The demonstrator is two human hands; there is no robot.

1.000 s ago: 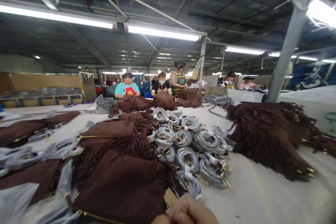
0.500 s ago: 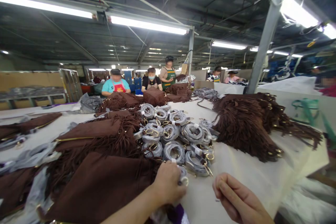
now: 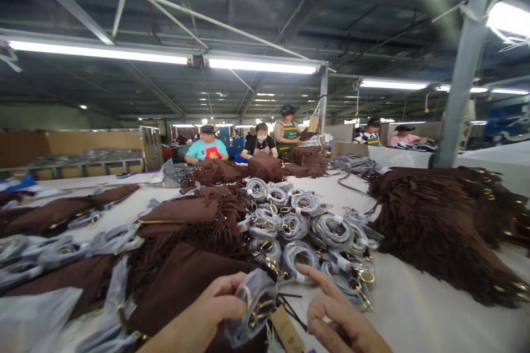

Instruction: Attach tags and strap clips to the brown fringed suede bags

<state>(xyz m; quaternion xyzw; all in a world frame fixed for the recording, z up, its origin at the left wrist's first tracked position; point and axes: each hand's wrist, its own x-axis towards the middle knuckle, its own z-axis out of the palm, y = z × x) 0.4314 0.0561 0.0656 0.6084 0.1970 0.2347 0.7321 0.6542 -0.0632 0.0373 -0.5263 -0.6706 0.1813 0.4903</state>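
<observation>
My left hand (image 3: 219,303) is closed on a coiled strap (image 3: 252,306) in clear plastic, with gold clasps on it. To its right, my right hand (image 3: 337,311) has its index finger stretched toward the pile of coils and the other fingers bent, with nothing visible in it. Between and below the hands lies a tan hang tag (image 3: 285,331) with dark cords. Beneath my left arm is a dark brown fringed bag (image 3: 186,276). Just beyond the hands sits a heap of grey-wrapped coiled straps (image 3: 300,256) with gold clips.
A big stack of brown fringed pieces (image 3: 430,226) stands on the right of the pale table (image 3: 397,281). Brown bags (image 3: 178,209) and plastic-wrapped straps (image 3: 62,251) cover the left. Several co-workers, one in a turquoise shirt (image 3: 192,150), are at the far side.
My left hand has lifted the coiled strap, turning its gold clasps into view. My right hand has moved left toward it, and its index finger has straightened. The camera view has shifted.
</observation>
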